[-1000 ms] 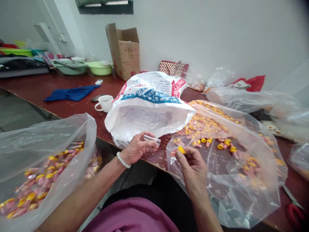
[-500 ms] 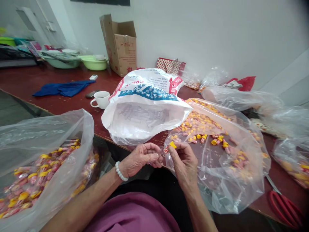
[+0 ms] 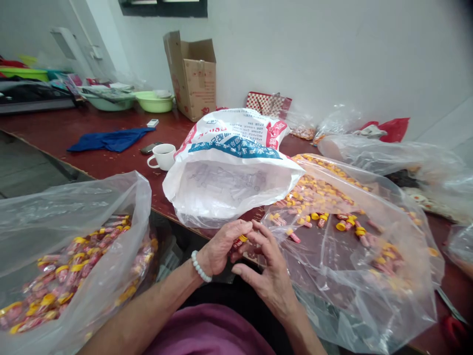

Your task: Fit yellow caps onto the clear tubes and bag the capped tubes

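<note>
My left hand (image 3: 225,244), with a pale bead bracelet at the wrist, is closed round a small yellow-capped tube (image 3: 241,240) with red print; the fingers hide much of it. My right hand (image 3: 268,266) is beside it, thumb and fingers apart, fingertips by the left fingertips. Behind both hands, a white printed sack (image 3: 229,155) lies with its mouth facing me, showing clear pieces inside. To the right, a clear plastic bag (image 3: 325,276) is spread on the table among loose yellow-capped tubes (image 3: 320,190). At the left, another clear bag (image 3: 121,197) holds many such tubes.
The dark red table (image 3: 111,160) has a white cup (image 3: 162,157), a blue cloth (image 3: 113,139), a cardboard box (image 3: 199,84) and a green basin (image 3: 153,102). Scissors (image 3: 453,308) lie at the right edge. More plastic bags (image 3: 399,153) line the wall.
The tube was in my right hand's pinch and is now in my left hand. My right fingers have spread and moved against the left ones. The view has shifted slightly.
</note>
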A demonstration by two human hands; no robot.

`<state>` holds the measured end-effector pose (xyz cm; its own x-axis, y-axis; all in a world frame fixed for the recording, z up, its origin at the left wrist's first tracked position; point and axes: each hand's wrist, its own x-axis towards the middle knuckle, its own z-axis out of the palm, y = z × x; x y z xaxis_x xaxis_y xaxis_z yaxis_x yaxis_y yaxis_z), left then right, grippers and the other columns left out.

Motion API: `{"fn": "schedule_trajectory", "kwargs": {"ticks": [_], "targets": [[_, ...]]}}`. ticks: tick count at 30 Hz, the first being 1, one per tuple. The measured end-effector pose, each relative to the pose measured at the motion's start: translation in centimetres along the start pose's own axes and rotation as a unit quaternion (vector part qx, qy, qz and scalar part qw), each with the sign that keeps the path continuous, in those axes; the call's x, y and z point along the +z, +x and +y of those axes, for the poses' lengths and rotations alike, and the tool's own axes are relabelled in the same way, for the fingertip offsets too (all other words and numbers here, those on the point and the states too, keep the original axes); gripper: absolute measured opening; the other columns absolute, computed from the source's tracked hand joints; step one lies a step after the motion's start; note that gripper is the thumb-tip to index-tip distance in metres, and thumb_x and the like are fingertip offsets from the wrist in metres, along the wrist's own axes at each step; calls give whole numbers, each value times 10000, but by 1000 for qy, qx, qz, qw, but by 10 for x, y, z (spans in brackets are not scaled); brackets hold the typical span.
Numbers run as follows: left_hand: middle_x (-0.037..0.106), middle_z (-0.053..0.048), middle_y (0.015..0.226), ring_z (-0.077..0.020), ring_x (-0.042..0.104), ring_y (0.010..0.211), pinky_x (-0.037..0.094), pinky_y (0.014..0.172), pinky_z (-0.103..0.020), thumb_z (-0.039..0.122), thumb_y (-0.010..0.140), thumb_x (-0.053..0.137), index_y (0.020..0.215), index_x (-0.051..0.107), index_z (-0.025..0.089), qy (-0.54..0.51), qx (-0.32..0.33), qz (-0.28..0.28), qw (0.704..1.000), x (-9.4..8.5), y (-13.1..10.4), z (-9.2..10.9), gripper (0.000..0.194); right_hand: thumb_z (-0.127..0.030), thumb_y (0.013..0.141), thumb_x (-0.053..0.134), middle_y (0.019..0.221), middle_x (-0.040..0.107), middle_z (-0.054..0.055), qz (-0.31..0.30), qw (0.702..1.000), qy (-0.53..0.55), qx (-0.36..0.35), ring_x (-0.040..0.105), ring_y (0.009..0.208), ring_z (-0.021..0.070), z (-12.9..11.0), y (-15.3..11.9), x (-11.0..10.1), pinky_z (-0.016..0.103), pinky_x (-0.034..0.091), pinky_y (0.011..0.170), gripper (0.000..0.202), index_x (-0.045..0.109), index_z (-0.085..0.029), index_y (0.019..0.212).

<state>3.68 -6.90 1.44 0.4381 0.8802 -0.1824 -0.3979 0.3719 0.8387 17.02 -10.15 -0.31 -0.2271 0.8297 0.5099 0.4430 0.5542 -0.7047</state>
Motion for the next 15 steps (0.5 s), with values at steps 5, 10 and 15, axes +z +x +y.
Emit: {"fn": "schedule_trajectory", "kwargs": {"ticks": [5, 10, 15], "targets": [[426, 52, 551, -41, 289, 406, 159, 357, -183, 405, 766, 612, 778, 515, 164, 25, 8, -23, 999, 8, 5, 12, 260, -241, 822, 611, 1283, 510, 71, 37, 994, 98, 43, 496, 1180, 229, 1, 0, -12, 415, 436, 967, 266, 622, -284, 1084], [357, 80, 453, -41, 264, 343, 153, 356, -166, 360, 730, 590, 807, 533, 168, -17, -24, 49, 998, -14, 16, 30, 214, -330, 808, 625, 1076, 630, 59, 209, 936, 199, 200, 610, 847, 166, 29, -5, -45, 315, 512, 732, 268, 603, -248, 1062], [362, 87, 424, -57, 256, 327, 152, 343, -170, 321, 634, 595, 799, 513, 183, 67, 93, 220, 969, -61, 44, 63, 231, -379, 830, 523, 876, 649, 66, 193, 939, -126, 255, 567, 663, 151, 79, -7, -89, 297, 472, 637, 272, 614, -160, 963]]}}
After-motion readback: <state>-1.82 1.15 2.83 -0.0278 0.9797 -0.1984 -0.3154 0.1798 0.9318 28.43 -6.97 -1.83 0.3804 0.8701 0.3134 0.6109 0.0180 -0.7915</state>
